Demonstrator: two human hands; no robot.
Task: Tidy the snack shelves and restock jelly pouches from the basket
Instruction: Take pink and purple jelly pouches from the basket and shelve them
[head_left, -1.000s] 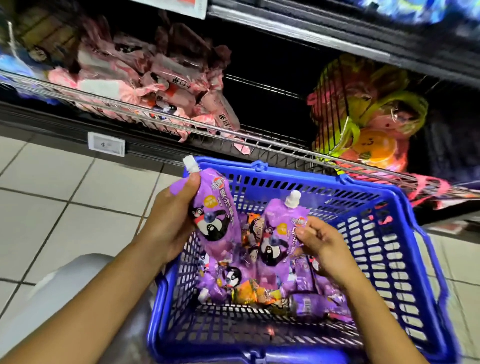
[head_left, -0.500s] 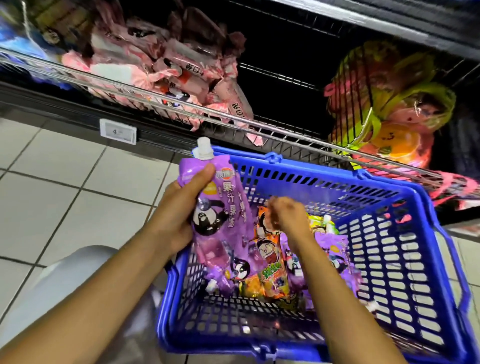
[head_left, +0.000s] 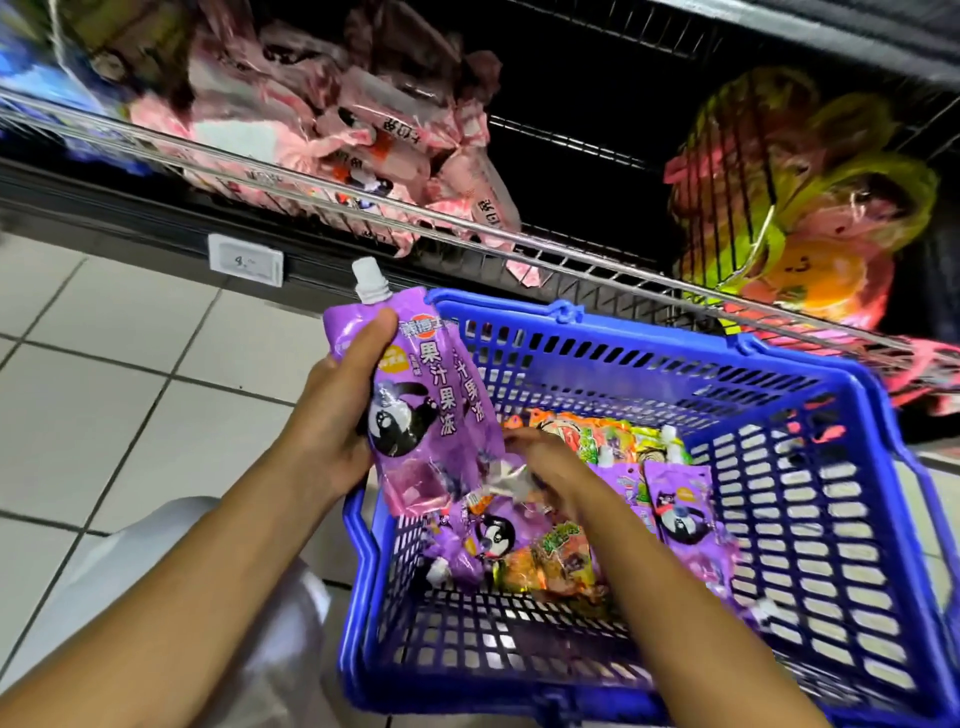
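Price tag (head_left: 246, 260) on dark plinth. Tiled floor (head_left: 104, 374) below tag. White stool (head_left: 171, 587) well below tag.

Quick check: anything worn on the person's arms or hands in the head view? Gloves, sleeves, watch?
Nothing visible. The left hand and right hand are bare: no gloves, rings or watch. Both forearms are uncovered as far as the frame shows, with no sleeve edge in view. The right hand is motion-blurred.

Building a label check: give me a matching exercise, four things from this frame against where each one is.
Things:
1. purple pouches
2. pink packs
3. orange pouch
4. price tag

Places:
A. on the shelf edge
B. lying in the blue basket
C. held in the left hand
D. behind the wire rail, on the shelf

Pairs: 1-C, 2-D, 3-B, 4-A
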